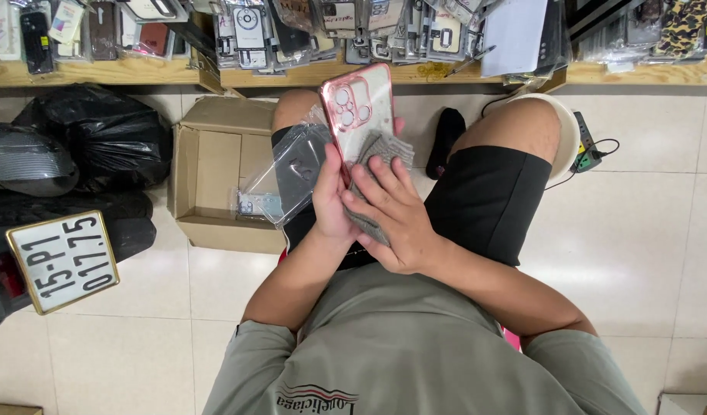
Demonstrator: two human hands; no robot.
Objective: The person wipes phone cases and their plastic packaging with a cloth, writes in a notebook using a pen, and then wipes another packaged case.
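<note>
A seated person's left hand [330,201] grips a clear, pink-rimmed phone case [359,107] upright above the lap, long axis pointing away from the body. The right hand [392,219] presses a grey cloth [380,165] against the case's lower half, with an open cardboard box [215,173] left of the case on the floor.

Pink-rimmed clear phone case [359,104], upright, grey cloth [378,165] against it

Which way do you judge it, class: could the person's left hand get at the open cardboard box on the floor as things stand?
Probably not freely: the left hand already grips the pink-rimmed phone case and a clear plastic sleeve. The cardboard box sits open beside the left knee, with nothing between.
</note>
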